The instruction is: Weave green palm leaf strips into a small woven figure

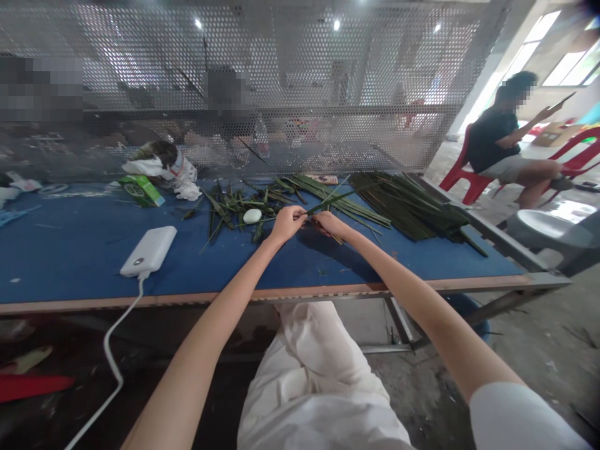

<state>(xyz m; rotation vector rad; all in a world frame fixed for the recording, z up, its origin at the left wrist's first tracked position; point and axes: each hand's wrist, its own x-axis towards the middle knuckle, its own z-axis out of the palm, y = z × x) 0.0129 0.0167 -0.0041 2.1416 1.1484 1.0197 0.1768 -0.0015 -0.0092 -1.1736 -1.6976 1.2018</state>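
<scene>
Over the blue tabletop, my left hand (289,224) and my right hand (330,225) are close together, both pinching a green leaf strip (323,205). Part of the strip is hidden by my fingers; its free end points up and to the right. Just left of my left hand lies a pale egg-shaped object (252,216), among a tangle of cut green leaf pieces (222,209). Behind my hands rests a bunch of long leaf strips (344,199). Farther right is a thick pile of dark green leaves (407,206).
A white power bank (149,251) with a cable lies on the left. Behind it are a green box (141,190) and crumpled plastic packaging (180,175). A perforated metal screen (304,81) borders the table's back. A person (504,137) sits on a red chair at right.
</scene>
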